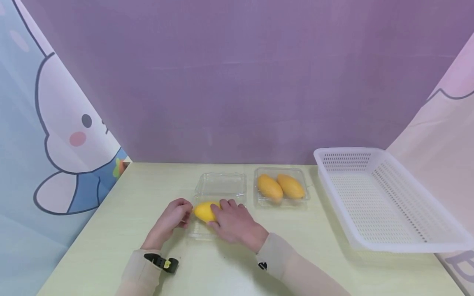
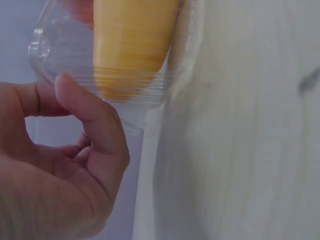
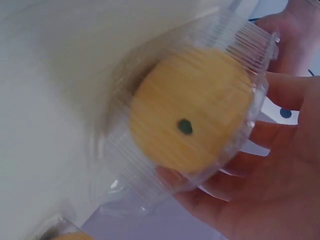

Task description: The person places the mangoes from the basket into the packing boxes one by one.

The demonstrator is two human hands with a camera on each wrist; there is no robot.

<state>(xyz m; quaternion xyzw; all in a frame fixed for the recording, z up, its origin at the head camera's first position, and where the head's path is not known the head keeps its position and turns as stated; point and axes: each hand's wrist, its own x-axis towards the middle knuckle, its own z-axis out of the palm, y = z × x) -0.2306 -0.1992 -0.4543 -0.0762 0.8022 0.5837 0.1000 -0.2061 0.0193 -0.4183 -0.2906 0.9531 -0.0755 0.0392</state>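
A yellow mango (image 1: 203,211) lies in the base of an open clear plastic clamshell box (image 1: 221,185), whose lid is folded back toward the purple wall. My right hand (image 1: 235,222) reaches over the near side of the box, fingers curled around the mango. A dark green stem spot marks the end of the fruit in the right wrist view, seen through the ribbed plastic wall. My left hand (image 1: 173,218) is at the left end of the box; in the left wrist view its thumb and index finger pinch the rim beside the mango's tip.
A second clear clamshell box (image 1: 300,171), holding two mangoes (image 1: 291,186), stands to the right of the first. Farther right is a large white perforated plastic basket (image 1: 370,197). The pale wooden table (image 1: 111,230) ends at a purple wall behind.
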